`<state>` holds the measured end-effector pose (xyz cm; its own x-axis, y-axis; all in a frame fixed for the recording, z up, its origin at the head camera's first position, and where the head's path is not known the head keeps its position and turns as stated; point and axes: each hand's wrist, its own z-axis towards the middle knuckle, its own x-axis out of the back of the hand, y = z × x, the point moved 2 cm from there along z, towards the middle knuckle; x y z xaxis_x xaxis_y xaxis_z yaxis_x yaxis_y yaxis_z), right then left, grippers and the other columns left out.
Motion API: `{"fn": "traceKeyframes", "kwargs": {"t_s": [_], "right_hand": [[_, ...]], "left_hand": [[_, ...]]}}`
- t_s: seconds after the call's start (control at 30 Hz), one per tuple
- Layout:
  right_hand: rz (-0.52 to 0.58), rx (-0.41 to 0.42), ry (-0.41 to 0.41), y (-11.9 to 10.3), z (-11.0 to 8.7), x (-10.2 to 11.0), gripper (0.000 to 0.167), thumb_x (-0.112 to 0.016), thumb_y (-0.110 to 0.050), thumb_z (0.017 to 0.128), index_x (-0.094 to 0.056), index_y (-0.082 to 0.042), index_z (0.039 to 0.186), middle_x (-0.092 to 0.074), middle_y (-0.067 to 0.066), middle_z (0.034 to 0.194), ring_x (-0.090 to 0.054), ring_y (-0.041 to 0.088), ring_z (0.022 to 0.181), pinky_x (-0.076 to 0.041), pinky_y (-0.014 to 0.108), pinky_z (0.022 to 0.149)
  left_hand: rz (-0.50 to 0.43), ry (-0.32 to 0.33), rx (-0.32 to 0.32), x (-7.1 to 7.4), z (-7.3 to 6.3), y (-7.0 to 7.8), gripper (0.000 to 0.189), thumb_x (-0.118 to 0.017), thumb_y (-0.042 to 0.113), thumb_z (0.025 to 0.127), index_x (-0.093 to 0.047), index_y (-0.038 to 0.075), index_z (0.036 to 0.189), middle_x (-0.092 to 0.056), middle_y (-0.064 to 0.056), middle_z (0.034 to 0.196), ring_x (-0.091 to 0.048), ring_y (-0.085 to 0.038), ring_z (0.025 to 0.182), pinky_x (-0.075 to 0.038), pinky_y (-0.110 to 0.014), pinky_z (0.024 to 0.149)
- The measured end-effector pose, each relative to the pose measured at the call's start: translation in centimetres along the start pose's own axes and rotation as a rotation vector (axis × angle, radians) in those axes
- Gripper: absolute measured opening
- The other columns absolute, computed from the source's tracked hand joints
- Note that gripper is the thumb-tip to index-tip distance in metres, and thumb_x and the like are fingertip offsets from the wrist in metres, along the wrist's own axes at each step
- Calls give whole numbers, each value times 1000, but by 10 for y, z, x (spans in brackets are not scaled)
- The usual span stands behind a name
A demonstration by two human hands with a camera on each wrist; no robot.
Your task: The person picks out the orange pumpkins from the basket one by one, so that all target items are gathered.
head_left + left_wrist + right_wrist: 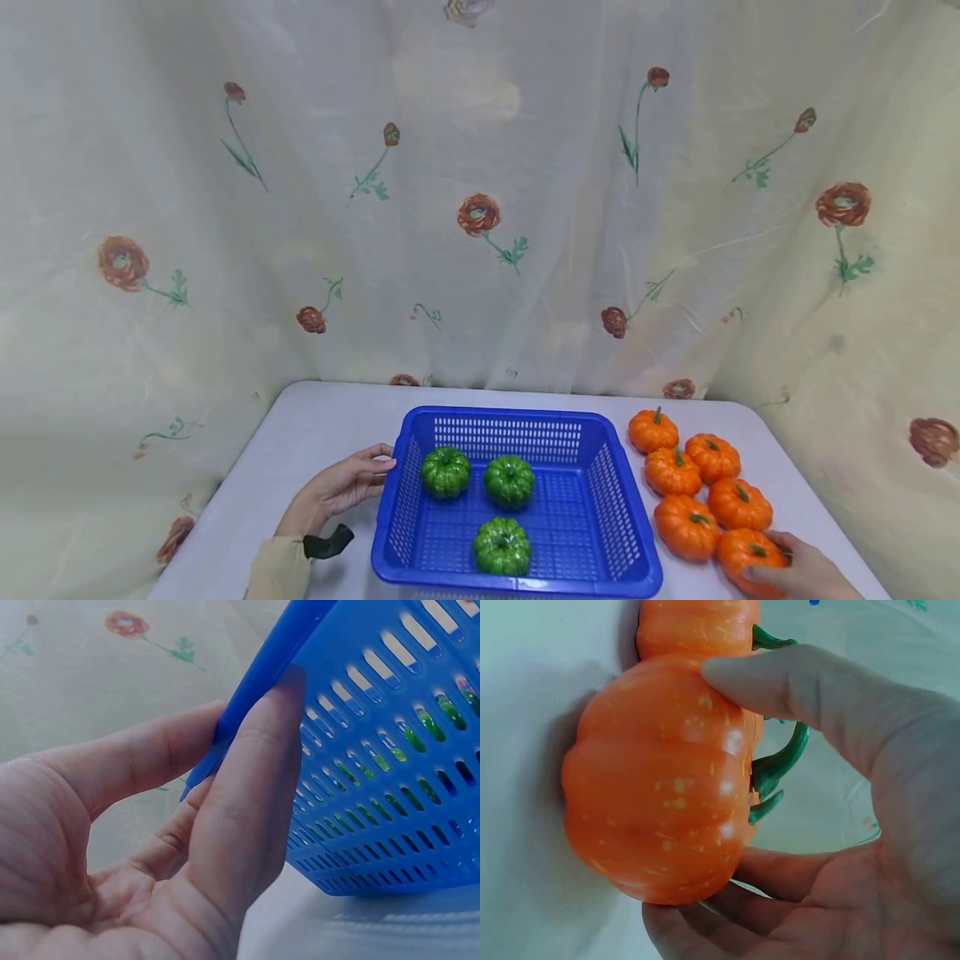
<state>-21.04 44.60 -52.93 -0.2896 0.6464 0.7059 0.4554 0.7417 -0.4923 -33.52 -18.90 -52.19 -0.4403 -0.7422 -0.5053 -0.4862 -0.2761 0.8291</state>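
Note:
My left hand [347, 486] pinches the left rim of a blue plastic basket [517, 586], thumb on one side and fingers on the other in the left wrist view. Three green pumpkins lie in the basket: one at the back left [446, 472], one at the back middle [509, 482] and one at the front [502, 546]. At the right, my right hand [806, 571] grips the nearest orange pumpkin [660, 780], thumb on one side and fingers round the other. This pumpkin still sits on the white table, its green stem toward the palm.
Several more orange pumpkins [687, 527] stand close together in a cluster right of the basket, behind the gripped one. The white table [322, 417] ends at a flower-printed curtain [480, 292] at the back and sides.

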Motion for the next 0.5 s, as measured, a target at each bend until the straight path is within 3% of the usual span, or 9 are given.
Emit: {"fn": "traceKeyframes", "kwargs": {"t_s": [0.3,0.5], "right_hand": [[27,21,75,-9,-2,-5,119,-74,-65,70,-21,21,134,-32,44,130,-43,51,111,-40,65,98],[80,-17,77,-12,-3,-7,125,-74,-68,67,-16,20,135,-29,43,130,-43,50,109,-41,64,97]], "left_hand": [[39,13,-5,-1,3,2,18,-51,4,98,-42,9,114,-66,-7,105,-68,-15,92,-58,-29,85],[127,57,-4,2,9,0,21,-54,9,98,-44,7,116,-67,-7,105,-69,-15,92,-58,-28,85]]}}
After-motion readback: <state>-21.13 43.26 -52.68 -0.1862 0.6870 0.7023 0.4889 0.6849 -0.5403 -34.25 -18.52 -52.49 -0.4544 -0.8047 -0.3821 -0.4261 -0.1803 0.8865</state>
